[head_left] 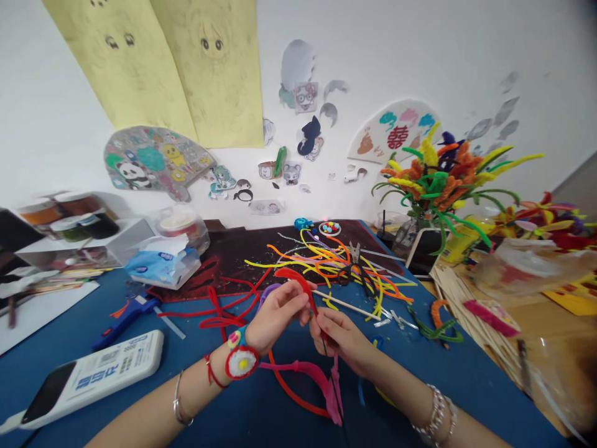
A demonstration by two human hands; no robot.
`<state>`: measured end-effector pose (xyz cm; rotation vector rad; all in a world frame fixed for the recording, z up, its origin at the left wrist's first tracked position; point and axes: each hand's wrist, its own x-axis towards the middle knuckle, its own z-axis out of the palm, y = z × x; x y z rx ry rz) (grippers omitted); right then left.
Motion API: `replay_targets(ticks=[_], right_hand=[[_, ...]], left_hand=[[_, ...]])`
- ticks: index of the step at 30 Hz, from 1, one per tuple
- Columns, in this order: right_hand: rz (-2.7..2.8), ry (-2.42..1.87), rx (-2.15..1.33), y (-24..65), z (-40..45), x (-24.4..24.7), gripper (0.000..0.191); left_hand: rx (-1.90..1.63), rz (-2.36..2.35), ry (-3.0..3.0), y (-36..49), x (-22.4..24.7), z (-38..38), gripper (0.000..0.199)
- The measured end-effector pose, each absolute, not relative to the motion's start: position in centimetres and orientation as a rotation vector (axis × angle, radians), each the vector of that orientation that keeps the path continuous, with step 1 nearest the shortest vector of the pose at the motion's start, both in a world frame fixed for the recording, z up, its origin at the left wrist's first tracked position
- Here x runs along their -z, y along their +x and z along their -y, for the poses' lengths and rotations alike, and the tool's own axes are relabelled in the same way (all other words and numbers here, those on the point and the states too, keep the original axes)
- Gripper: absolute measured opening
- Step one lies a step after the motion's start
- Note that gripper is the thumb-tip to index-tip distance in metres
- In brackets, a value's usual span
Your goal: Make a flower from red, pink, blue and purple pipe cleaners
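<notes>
Left hand point(275, 314) and right hand point(338, 336), both pinched closed on one red pipe cleaner point(293, 280), over a blue tabletop point(60, 311)

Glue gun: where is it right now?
In the head view, the blue glue gun lies on the blue mat at the left, below the tissue pack and left of the person's left hand.

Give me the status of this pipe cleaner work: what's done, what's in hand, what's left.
Done: a pink and orange loop already looks twisted together below the hands, and a pipe-cleaner bouquet stands by the wall. In hand: the left hand and right hand hold a red pipe cleaner and a wooden stick. Left: loose yellow and orange pipe cleaners still lie on the dark mat.
</notes>
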<state>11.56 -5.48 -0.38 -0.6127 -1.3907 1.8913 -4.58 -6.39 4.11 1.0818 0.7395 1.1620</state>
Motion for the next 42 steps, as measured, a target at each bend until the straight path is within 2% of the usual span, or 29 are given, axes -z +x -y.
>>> replay_targets(ticks=[17, 22, 30, 42], right_hand=[[1.298, -0.453, -2.014, 11.2, 5.7, 1.0, 0.032], [1.288, -0.490, -1.981, 11.1, 5.4, 1.2, 0.030], [1.311, -0.566, -1.936, 10.9, 5.5, 1.2, 0.031], [1.372, -0.676, -1.838, 11.1, 5.3, 1.6, 0.026]], left_hand=[[-1.121, -0.559, 0.864, -4.7, -4.2, 6.2, 0.019], [-1.218, -0.611, 0.846, -4.5, -4.0, 6.3, 0.014], [-1.229, -0.717, 0.826, -4.3, -3.9, 6.2, 0.030], [-1.290, -0.988, 0.973, -4.5, -4.7, 6.5, 0.028]])
